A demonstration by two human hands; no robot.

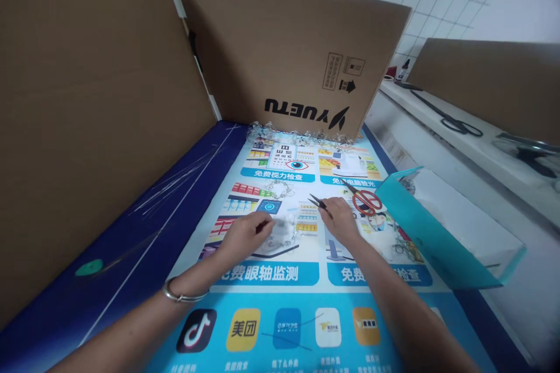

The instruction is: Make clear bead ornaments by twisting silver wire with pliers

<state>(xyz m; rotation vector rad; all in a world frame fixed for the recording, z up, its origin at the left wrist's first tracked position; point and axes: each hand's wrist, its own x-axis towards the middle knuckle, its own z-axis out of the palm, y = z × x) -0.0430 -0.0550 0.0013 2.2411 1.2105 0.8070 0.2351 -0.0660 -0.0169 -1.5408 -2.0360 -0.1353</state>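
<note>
My left hand (248, 234) is closed, thumb and fingers drawn together. Whatever it may pinch is too small to make out. Just right of its fingertips lies a clear, glassy beaded piece (282, 234). My right hand (340, 218) grips dark, fine-pointed tweezers (318, 201), whose slightly parted tips point left. Scissors with red handles (367, 203) lie right beside that hand. Farther back, a small ring of clear beads and wire (279, 189) rests on the printed mat (280, 297). More clear beadwork (400, 247) lies to the right of my right forearm.
Cardboard panels (280, 41) stand at the back and left, with clear beaded pieces (301, 135) along the base. An open teal box (450, 239) sits at right. Loose clear strands (170, 180) and a green object (90, 268) lie left. Black-handled scissors (461, 126) rest on the ledge.
</note>
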